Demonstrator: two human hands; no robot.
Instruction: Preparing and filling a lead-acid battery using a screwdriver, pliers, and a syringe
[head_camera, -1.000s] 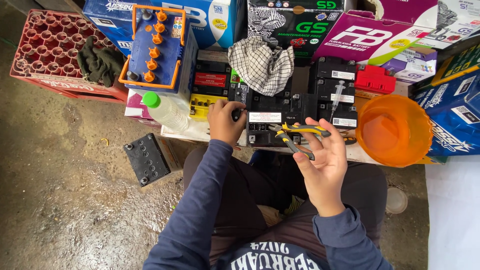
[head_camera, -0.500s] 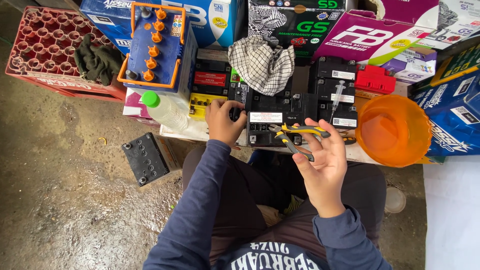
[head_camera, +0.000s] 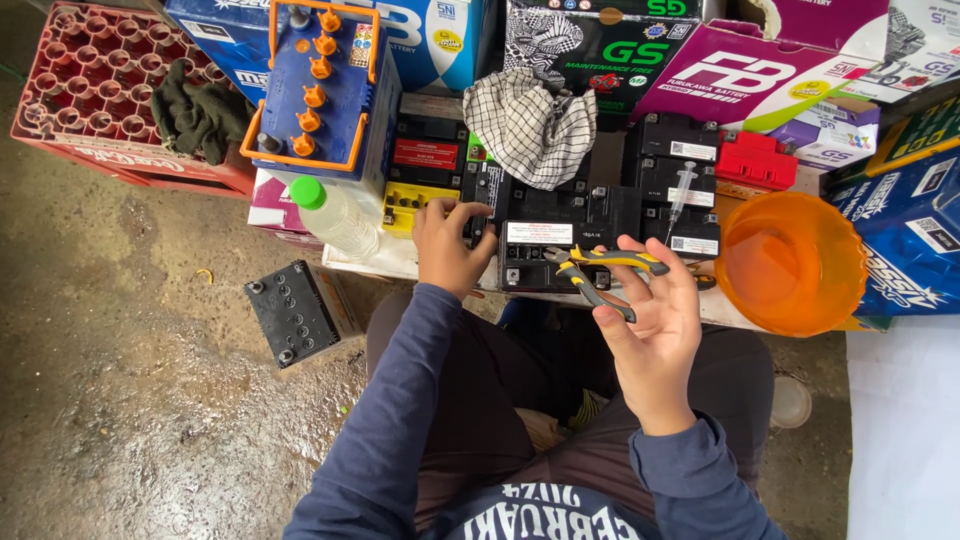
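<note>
Wet, stained concrete runs under a low bench crowded with small black batteries, and almost nothing has changed here over the last second: the view has only drifted slightly, and both hands sit where they were. The left hand (head_camera: 447, 243) remains curled over the left end of the nearest black battery (head_camera: 545, 250), fingertips pressed on its top edge, so the grip is a steadying clasp rather than a lift. The right hand (head_camera: 650, 325) still hovers just in front of that battery, fingers closed loosely around the yellow-and-grey pliers (head_camera: 598, 272), whose nose points left toward the battery's front face without touching it, as far as can be seen. Beyond the fingertips lie a checked cloth (head_camera: 530, 125) and a syringe (head_camera: 682, 190); right of the right hand stands an orange bowl (head_camera: 790, 262), and left of the left hand a green-capped bottle (head_camera: 335, 215). Judged from this stillness, the work is paused, with 1 battery held and the tool poised.
</note>
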